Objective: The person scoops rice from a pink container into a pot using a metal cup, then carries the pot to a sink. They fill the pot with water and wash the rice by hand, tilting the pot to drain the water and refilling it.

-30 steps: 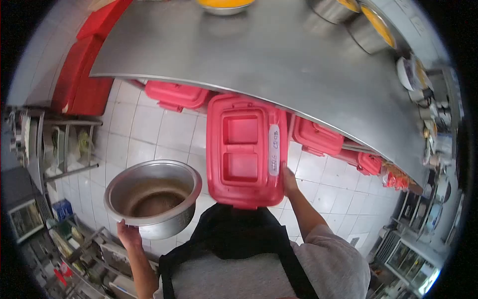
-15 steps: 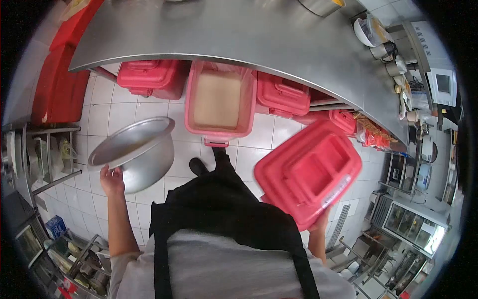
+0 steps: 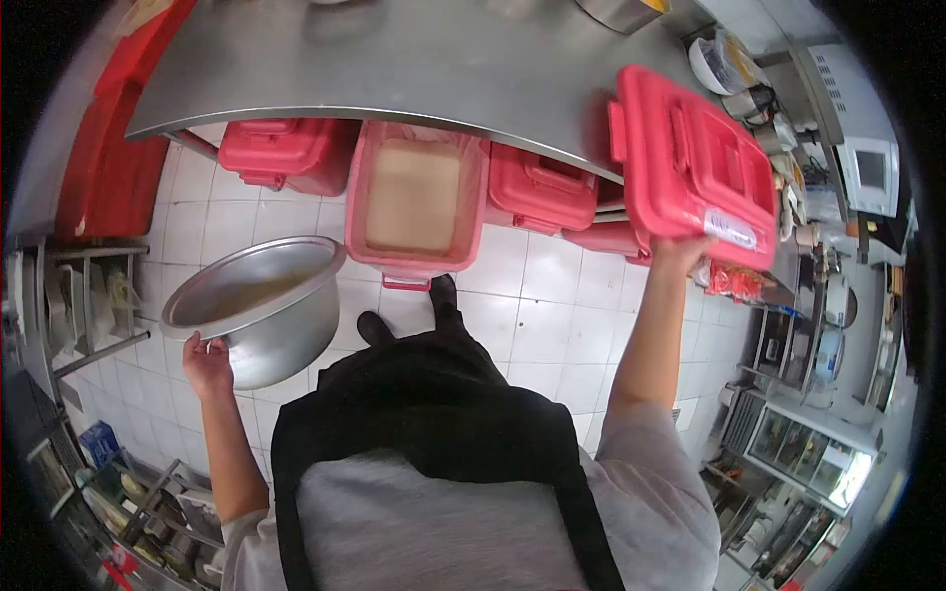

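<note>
My left hand (image 3: 204,365) grips the rim of a large metal pot (image 3: 258,308), held tilted above the tiled floor at the left. My right hand (image 3: 678,255) holds a red plastic lid (image 3: 698,165) with a white label, raised over the right end of the steel counter (image 3: 394,69). Below the counter's edge stands an open red bin (image 3: 415,202) filled with a pale brownish content. My shoe (image 3: 444,294) is just in front of it.
Closed red bins (image 3: 281,151) (image 3: 543,185) flank the open one under the counter. A wire shelf (image 3: 84,295) stands at the left. A microwave (image 3: 871,167) and small pots sit at the right, with glass-door cabinets (image 3: 808,463) lower right.
The red lid came off the bin, swung down to my right, and is now lifted up over the counter's right end. The pot dropped slightly and stays in my left hand.
</note>
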The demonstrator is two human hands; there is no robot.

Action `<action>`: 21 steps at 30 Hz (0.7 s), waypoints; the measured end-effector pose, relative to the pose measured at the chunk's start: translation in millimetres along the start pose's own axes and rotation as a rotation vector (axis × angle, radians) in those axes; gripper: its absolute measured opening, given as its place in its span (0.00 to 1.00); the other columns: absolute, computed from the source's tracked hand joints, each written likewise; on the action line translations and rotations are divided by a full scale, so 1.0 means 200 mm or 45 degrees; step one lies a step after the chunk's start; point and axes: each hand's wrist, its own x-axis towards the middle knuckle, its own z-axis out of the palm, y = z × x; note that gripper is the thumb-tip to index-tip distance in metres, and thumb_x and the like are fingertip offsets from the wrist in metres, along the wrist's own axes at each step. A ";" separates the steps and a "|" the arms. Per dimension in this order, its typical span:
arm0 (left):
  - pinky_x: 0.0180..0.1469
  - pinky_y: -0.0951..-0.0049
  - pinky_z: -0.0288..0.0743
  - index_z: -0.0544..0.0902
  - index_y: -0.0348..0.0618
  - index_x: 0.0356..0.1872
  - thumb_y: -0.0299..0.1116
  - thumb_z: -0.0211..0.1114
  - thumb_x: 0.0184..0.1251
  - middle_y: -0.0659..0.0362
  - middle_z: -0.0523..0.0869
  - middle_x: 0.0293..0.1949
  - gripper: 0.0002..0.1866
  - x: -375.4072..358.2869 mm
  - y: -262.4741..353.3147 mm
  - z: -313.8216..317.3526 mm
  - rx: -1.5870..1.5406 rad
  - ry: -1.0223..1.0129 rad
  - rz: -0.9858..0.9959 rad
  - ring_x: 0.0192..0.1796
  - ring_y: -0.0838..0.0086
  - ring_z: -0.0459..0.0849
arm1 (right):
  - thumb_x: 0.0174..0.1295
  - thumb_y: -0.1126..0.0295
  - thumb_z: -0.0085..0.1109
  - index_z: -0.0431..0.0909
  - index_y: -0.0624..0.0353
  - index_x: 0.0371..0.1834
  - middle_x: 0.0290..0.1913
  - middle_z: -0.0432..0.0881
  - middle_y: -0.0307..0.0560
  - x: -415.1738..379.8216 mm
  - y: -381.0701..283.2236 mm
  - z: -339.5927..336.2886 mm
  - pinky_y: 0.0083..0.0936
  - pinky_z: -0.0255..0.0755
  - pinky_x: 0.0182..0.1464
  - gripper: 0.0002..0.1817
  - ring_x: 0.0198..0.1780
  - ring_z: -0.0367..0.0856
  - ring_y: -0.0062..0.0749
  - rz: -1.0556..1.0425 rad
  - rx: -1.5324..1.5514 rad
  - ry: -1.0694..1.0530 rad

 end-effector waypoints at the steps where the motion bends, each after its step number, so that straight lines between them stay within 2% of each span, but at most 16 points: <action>1: 0.31 0.77 0.71 0.72 0.41 0.30 0.31 0.60 0.54 0.60 0.75 0.28 0.07 -0.04 -0.02 0.00 -0.009 0.024 0.012 0.31 0.72 0.74 | 0.59 0.35 0.26 0.55 0.52 0.65 0.65 0.58 0.48 0.11 0.06 0.06 0.55 0.53 0.64 0.39 0.65 0.57 0.49 0.039 -0.002 -0.014; 3: 0.31 0.76 0.71 0.72 0.41 0.30 0.31 0.60 0.54 0.59 0.76 0.30 0.07 -0.11 -0.05 0.00 -0.013 0.074 0.030 0.32 0.72 0.74 | 0.60 0.36 0.27 0.55 0.52 0.65 0.65 0.58 0.48 0.28 0.16 0.13 0.54 0.53 0.64 0.38 0.65 0.58 0.49 0.120 -0.012 -0.028; 6: 0.34 0.74 0.72 0.72 0.39 0.32 0.30 0.60 0.54 0.57 0.75 0.34 0.08 -0.17 -0.14 -0.06 -0.082 0.146 0.051 0.34 0.70 0.73 | 0.62 0.41 0.33 0.57 0.53 0.63 0.61 0.63 0.49 0.47 0.26 0.02 0.53 0.63 0.56 0.34 0.54 0.69 0.46 0.232 -0.286 0.131; 8: 0.36 0.74 0.71 0.72 0.38 0.33 0.30 0.59 0.55 0.57 0.75 0.34 0.08 -0.22 -0.19 -0.07 -0.090 0.182 0.069 0.35 0.69 0.73 | 0.64 0.47 0.40 0.63 0.55 0.56 0.44 0.72 0.45 0.23 0.17 -0.01 0.37 0.69 0.39 0.26 0.36 0.72 0.32 0.398 -0.435 0.241; 9: 0.37 0.73 0.71 0.73 0.38 0.33 0.30 0.59 0.55 0.57 0.75 0.34 0.08 -0.25 -0.22 -0.08 -0.090 0.201 0.076 0.35 0.69 0.73 | 0.63 0.51 0.45 0.66 0.55 0.46 0.28 0.70 0.37 0.18 0.21 -0.18 0.23 0.61 0.28 0.20 0.25 0.65 0.23 0.258 -0.407 -0.033; 10: 0.38 0.72 0.71 0.73 0.38 0.33 0.31 0.59 0.55 0.57 0.74 0.34 0.08 -0.28 -0.25 -0.08 -0.089 0.225 0.084 0.35 0.69 0.73 | 0.63 0.55 0.47 0.68 0.53 0.39 0.21 0.68 0.34 -0.01 0.25 -0.16 0.19 0.58 0.25 0.14 0.22 0.65 0.21 0.188 -0.521 -0.233; 11: 0.39 0.72 0.71 0.73 0.38 0.33 0.31 0.59 0.56 0.57 0.75 0.33 0.08 -0.31 -0.29 -0.09 -0.102 0.246 0.078 0.35 0.69 0.73 | 0.63 0.59 0.47 0.68 0.54 0.36 0.22 0.69 0.36 0.01 0.39 -0.46 0.20 0.61 0.25 0.10 0.21 0.66 0.23 0.439 -0.489 -0.424; 12: 0.39 0.72 0.71 0.73 0.38 0.33 0.30 0.59 0.56 0.57 0.75 0.33 0.08 -0.33 -0.32 -0.09 -0.110 0.265 0.076 0.35 0.69 0.73 | 0.63 0.63 0.49 0.68 0.55 0.34 0.22 0.71 0.38 -0.09 0.51 -0.48 0.22 0.64 0.26 0.08 0.23 0.69 0.26 0.712 -0.682 -0.078; 13: 0.39 0.72 0.71 0.73 0.38 0.32 0.30 0.59 0.56 0.57 0.76 0.32 0.07 -0.35 -0.34 -0.10 -0.118 0.283 0.073 0.35 0.69 0.74 | 0.60 0.63 0.53 0.67 0.59 0.41 0.26 0.73 0.45 -0.07 0.65 -0.58 0.25 0.70 0.29 0.13 0.25 0.72 0.31 1.098 -0.682 0.040; 14: 0.39 0.71 0.71 0.73 0.39 0.32 0.30 0.59 0.56 0.57 0.76 0.32 0.07 -0.37 -0.37 -0.11 -0.124 0.270 0.069 0.35 0.69 0.74 | 0.58 0.59 0.56 0.59 0.60 0.55 0.36 0.72 0.53 0.01 0.83 -0.71 0.34 0.73 0.38 0.27 0.32 0.74 0.38 1.377 -0.613 0.345; 15: 0.39 0.70 0.71 0.74 0.39 0.31 0.30 0.59 0.56 0.57 0.77 0.32 0.06 -0.40 -0.39 -0.13 -0.129 0.259 0.064 0.36 0.69 0.74 | 0.55 0.49 0.57 0.48 0.52 0.65 0.52 0.65 0.59 0.06 1.02 -0.78 0.44 0.68 0.49 0.39 0.46 0.72 0.48 1.383 -0.796 0.562; 16: 0.39 0.70 0.71 0.74 0.40 0.31 0.30 0.59 0.56 0.57 0.77 0.32 0.06 -0.44 -0.42 -0.15 -0.137 0.251 0.057 0.36 0.69 0.74 | 0.53 0.42 0.54 0.45 0.43 0.67 0.64 0.54 0.56 0.15 1.15 -0.87 0.50 0.61 0.55 0.43 0.59 0.63 0.49 1.428 -0.933 0.488; 19: 0.41 0.69 0.72 0.75 0.42 0.29 0.29 0.59 0.57 0.58 0.79 0.34 0.04 -0.56 -0.48 -0.21 -0.152 0.298 0.095 0.37 0.69 0.76 | 0.49 0.37 0.55 0.43 0.41 0.68 0.62 0.58 0.49 0.18 1.38 -0.94 0.53 0.58 0.57 0.48 0.62 0.60 0.51 1.349 -1.163 0.527; 20: 0.42 0.69 0.72 0.76 0.43 0.29 0.29 0.58 0.57 0.59 0.79 0.35 0.03 -0.58 -0.50 -0.29 -0.164 0.253 0.088 0.38 0.69 0.76 | 0.49 0.35 0.52 0.50 0.41 0.66 0.61 0.60 0.47 0.11 1.37 -0.94 0.55 0.57 0.56 0.43 0.60 0.62 0.46 1.343 -1.341 0.652; 21: 0.42 0.69 0.72 0.76 0.43 0.30 0.29 0.57 0.57 0.59 0.79 0.35 0.03 -0.61 -0.53 -0.33 -0.168 0.222 0.076 0.39 0.69 0.76 | 0.52 0.43 0.50 0.56 0.43 0.61 0.58 0.62 0.44 0.08 1.39 -1.20 0.54 0.58 0.55 0.34 0.58 0.63 0.45 1.469 -1.527 0.755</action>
